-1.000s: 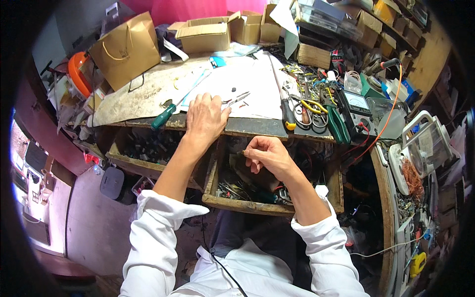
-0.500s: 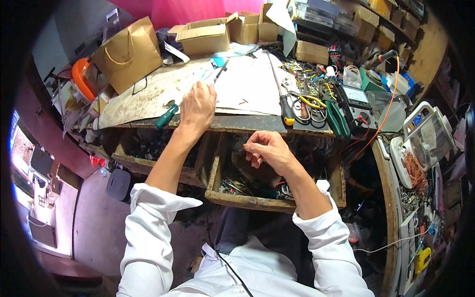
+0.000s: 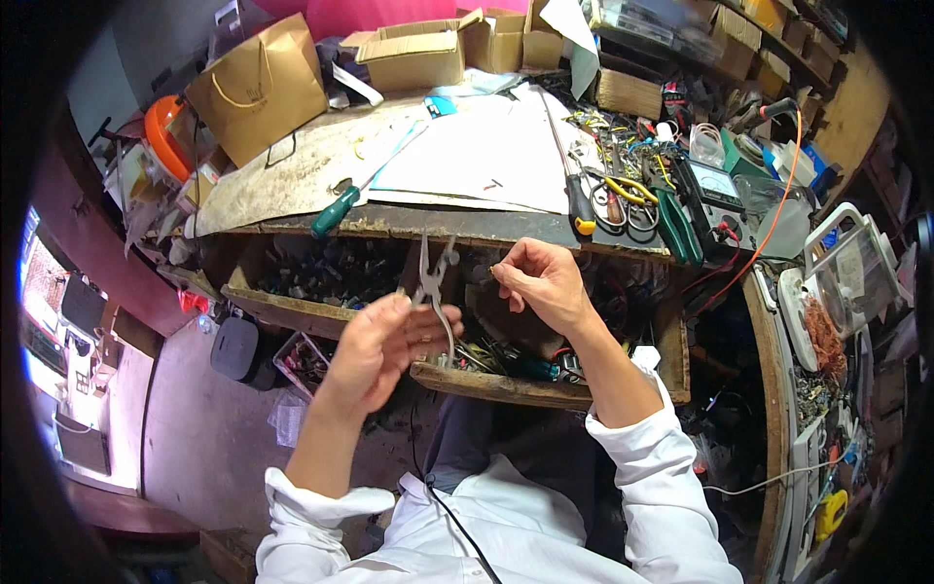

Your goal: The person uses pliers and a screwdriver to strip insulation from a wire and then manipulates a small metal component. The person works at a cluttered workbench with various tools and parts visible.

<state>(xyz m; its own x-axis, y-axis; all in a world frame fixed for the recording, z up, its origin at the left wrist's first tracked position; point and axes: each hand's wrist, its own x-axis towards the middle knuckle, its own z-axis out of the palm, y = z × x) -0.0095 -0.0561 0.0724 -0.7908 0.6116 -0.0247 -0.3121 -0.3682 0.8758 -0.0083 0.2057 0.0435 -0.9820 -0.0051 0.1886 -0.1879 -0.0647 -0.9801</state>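
My left hand [image 3: 375, 346] holds slim metal pliers [image 3: 431, 285] in front of the bench edge, their jaws spread and pointing up. The fingers lie loosely around the handles. To the right, above the open right drawer [image 3: 506, 385], my right hand [image 3: 547, 284] is closed in a pinch. A tiny yellowish piece [image 3: 493, 269] shows at its fingertips, too small to name. On the bench edge beyond my left hand lies a green-handled screwdriver [image 3: 337, 210], its shaft over the white paper [image 3: 457, 161].
Yellow-handled scissors [image 3: 628, 190], green-handled pliers [image 3: 673, 226] and a black-and-yellow screwdriver [image 3: 581, 206] lie on the bench's right, beside a meter [image 3: 715, 183]. Cardboard boxes [image 3: 413, 63] and a brown paper bag [image 3: 258, 92] stand behind. A second open drawer [image 3: 292, 310] is cluttered.
My left hand has come back from over the paper to above the drawers, bringing the pliers with it. My right hand keeps its pinch, nearly in place. The view has shifted slightly.
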